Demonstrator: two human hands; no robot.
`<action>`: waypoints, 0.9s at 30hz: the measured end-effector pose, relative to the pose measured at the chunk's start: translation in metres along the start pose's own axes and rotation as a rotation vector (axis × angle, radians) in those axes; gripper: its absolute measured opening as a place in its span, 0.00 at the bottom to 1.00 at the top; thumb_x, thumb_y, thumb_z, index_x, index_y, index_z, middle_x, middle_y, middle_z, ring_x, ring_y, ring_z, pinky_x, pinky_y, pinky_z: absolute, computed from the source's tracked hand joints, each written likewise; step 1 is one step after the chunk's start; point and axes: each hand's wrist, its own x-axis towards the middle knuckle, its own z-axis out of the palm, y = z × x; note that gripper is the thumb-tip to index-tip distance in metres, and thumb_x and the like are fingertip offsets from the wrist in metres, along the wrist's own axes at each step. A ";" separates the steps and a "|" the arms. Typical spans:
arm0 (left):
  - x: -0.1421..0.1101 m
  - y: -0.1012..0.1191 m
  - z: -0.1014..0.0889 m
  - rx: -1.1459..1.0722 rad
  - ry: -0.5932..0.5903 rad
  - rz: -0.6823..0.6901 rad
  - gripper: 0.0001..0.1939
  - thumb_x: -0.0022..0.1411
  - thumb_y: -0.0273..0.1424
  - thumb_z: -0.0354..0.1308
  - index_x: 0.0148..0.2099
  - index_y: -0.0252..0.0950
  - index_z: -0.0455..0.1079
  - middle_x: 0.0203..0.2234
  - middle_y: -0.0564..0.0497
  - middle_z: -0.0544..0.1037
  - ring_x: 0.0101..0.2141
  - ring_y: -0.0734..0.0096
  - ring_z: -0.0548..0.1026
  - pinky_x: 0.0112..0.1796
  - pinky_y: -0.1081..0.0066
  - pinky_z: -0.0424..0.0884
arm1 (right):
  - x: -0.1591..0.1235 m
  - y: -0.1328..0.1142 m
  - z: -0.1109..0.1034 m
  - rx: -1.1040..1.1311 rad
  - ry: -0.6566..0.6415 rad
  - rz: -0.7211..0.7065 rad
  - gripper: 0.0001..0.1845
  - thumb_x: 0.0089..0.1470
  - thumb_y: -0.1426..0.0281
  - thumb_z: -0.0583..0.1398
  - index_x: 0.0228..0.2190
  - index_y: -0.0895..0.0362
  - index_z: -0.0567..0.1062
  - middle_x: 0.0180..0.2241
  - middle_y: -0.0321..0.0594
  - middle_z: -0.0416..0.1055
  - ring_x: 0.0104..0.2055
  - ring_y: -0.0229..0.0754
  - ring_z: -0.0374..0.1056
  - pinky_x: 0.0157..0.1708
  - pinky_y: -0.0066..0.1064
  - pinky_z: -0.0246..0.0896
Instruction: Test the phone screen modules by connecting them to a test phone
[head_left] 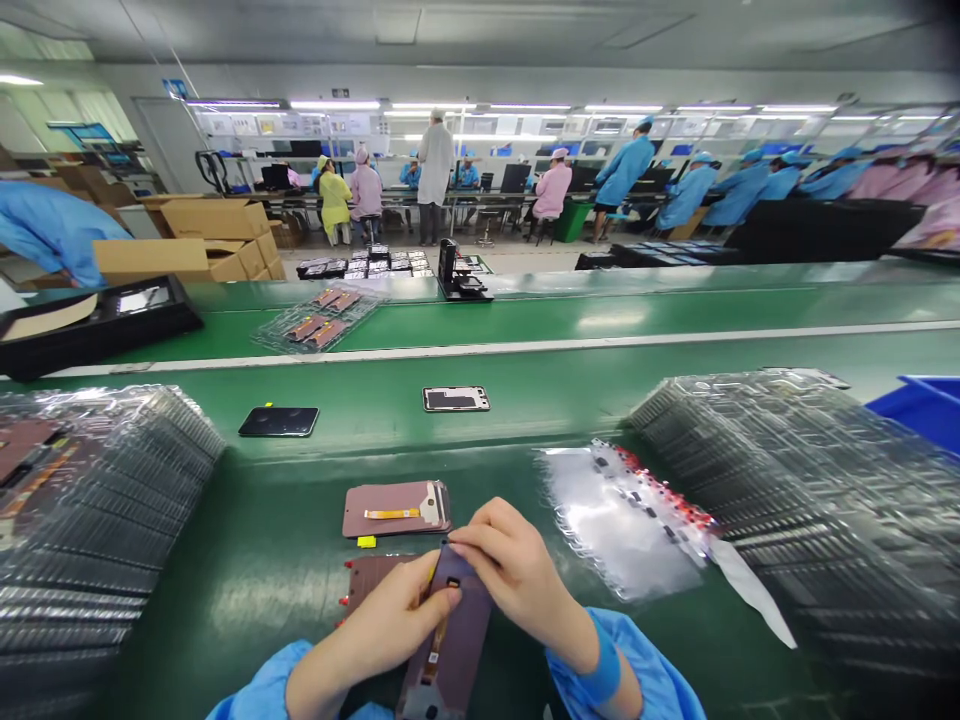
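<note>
My left hand [401, 615] grips a phone screen [457, 655] by its left side, thumb lying across its back. The panel is tilted, brownish, with an orange flex cable running along it. At the panel's top edge, the thumb and fingers of my right hand [517, 565] pinch together; any film or tab between them is too small to make out. Just beyond lie stacked phone screens [390, 508], brown backs up, a yellow tab poking out. Partly covered by my left hand is another brown panel [367, 580] with red tabs on its left edge.
Clear plastic trays rise in a left stack [172, 470] and a right stack [750, 480]. Transparent film sheets [622, 520] with red tabs lie right of my hands. A dark phone [279, 422] and a phone frame [455, 399] rest farther back, before the conveyor belt [540, 310].
</note>
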 end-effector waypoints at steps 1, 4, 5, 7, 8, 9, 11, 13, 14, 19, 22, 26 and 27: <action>0.001 -0.001 0.000 -0.021 0.019 0.004 0.13 0.65 0.33 0.54 0.50 0.35 0.72 0.41 0.49 0.78 0.44 0.62 0.72 0.47 0.67 0.66 | -0.002 -0.005 0.001 -0.125 0.059 -0.116 0.08 0.61 0.77 0.56 0.36 0.59 0.76 0.27 0.39 0.69 0.30 0.39 0.62 0.28 0.32 0.60; 0.007 -0.005 0.002 -0.183 0.087 0.036 0.14 0.64 0.36 0.56 0.49 0.35 0.71 0.41 0.49 0.78 0.41 0.64 0.72 0.47 0.67 0.66 | -0.009 -0.020 0.003 -0.358 0.077 -0.340 0.10 0.60 0.80 0.54 0.37 0.64 0.76 0.24 0.41 0.69 0.28 0.41 0.58 0.27 0.35 0.57; 0.008 -0.007 0.002 -0.266 0.096 0.045 0.15 0.63 0.37 0.57 0.49 0.35 0.71 0.40 0.49 0.78 0.40 0.65 0.72 0.47 0.67 0.67 | -0.011 -0.025 0.003 -0.374 0.048 -0.375 0.11 0.60 0.79 0.54 0.37 0.65 0.76 0.24 0.42 0.69 0.28 0.41 0.58 0.27 0.36 0.58; 0.011 -0.011 0.000 -0.439 0.085 0.039 0.17 0.60 0.36 0.62 0.49 0.35 0.71 0.35 0.51 0.78 0.36 0.68 0.73 0.45 0.69 0.67 | -0.013 -0.031 0.002 -0.377 0.019 -0.394 0.12 0.61 0.80 0.52 0.37 0.66 0.76 0.25 0.43 0.70 0.29 0.42 0.62 0.29 0.36 0.61; 0.012 -0.014 -0.002 -0.518 0.068 0.014 0.18 0.57 0.35 0.65 0.49 0.35 0.71 0.32 0.52 0.78 0.33 0.70 0.73 0.44 0.70 0.68 | -0.013 -0.033 0.001 -0.372 0.026 -0.384 0.12 0.61 0.80 0.52 0.38 0.66 0.76 0.26 0.44 0.71 0.31 0.43 0.64 0.31 0.37 0.64; 0.012 -0.016 -0.004 -0.599 0.044 -0.030 0.19 0.53 0.34 0.68 0.47 0.35 0.72 0.29 0.53 0.77 0.30 0.73 0.72 0.41 0.71 0.69 | -0.012 -0.033 0.000 -0.367 0.043 -0.366 0.12 0.61 0.80 0.52 0.37 0.66 0.76 0.27 0.45 0.72 0.34 0.44 0.66 0.34 0.37 0.66; 0.013 -0.022 -0.010 -0.776 -0.015 -0.165 0.21 0.48 0.38 0.71 0.42 0.33 0.74 0.23 0.55 0.74 0.24 0.76 0.70 0.32 0.75 0.68 | -0.009 -0.033 0.001 -0.351 0.065 -0.327 0.13 0.62 0.80 0.51 0.36 0.65 0.76 0.27 0.46 0.72 0.37 0.45 0.68 0.37 0.37 0.69; 0.015 -0.027 -0.015 -0.901 -0.035 -0.301 0.23 0.47 0.45 0.70 0.38 0.32 0.75 0.21 0.54 0.73 0.22 0.76 0.70 0.25 0.77 0.65 | -0.006 -0.032 0.004 -0.316 0.057 -0.342 0.15 0.62 0.80 0.50 0.34 0.64 0.76 0.25 0.44 0.70 0.32 0.43 0.67 0.34 0.34 0.69; 0.017 -0.028 -0.017 -0.904 -0.029 -0.337 0.23 0.48 0.46 0.70 0.35 0.31 0.74 0.20 0.54 0.72 0.20 0.77 0.69 0.22 0.78 0.63 | -0.006 -0.032 0.006 -0.301 0.042 -0.363 0.16 0.62 0.80 0.49 0.32 0.64 0.76 0.23 0.43 0.68 0.29 0.42 0.66 0.30 0.33 0.68; 0.036 -0.028 -0.034 -0.679 0.057 -0.260 0.23 0.47 0.45 0.73 0.30 0.28 0.74 0.21 0.51 0.75 0.21 0.79 0.70 0.25 0.80 0.65 | -0.009 -0.042 0.011 -0.298 0.007 -0.543 0.16 0.61 0.81 0.50 0.27 0.63 0.74 0.20 0.37 0.67 0.23 0.38 0.65 0.27 0.31 0.69; 0.049 -0.028 -0.056 -0.607 0.274 -0.283 0.27 0.43 0.47 0.74 0.36 0.29 0.74 0.22 0.52 0.76 0.21 0.77 0.71 0.23 0.80 0.67 | -0.015 -0.055 -0.009 -0.192 0.098 -0.531 0.15 0.64 0.78 0.53 0.27 0.60 0.73 0.21 0.33 0.70 0.28 0.33 0.71 0.40 0.24 0.72; 0.056 -0.030 -0.084 -0.555 0.470 -0.328 0.16 0.59 0.39 0.66 0.42 0.31 0.71 0.24 0.51 0.77 0.22 0.72 0.74 0.22 0.76 0.72 | -0.020 -0.052 -0.065 -0.095 0.204 -0.239 0.15 0.69 0.70 0.49 0.35 0.57 0.73 0.29 0.34 0.77 0.34 0.31 0.74 0.45 0.22 0.70; 0.055 -0.030 -0.087 -0.550 0.483 -0.330 0.13 0.63 0.36 0.62 0.43 0.31 0.71 0.25 0.49 0.78 0.23 0.70 0.76 0.23 0.74 0.74 | -0.021 -0.041 -0.080 -0.144 0.240 -0.142 0.13 0.68 0.72 0.50 0.37 0.56 0.74 0.31 0.36 0.77 0.36 0.34 0.74 0.43 0.25 0.71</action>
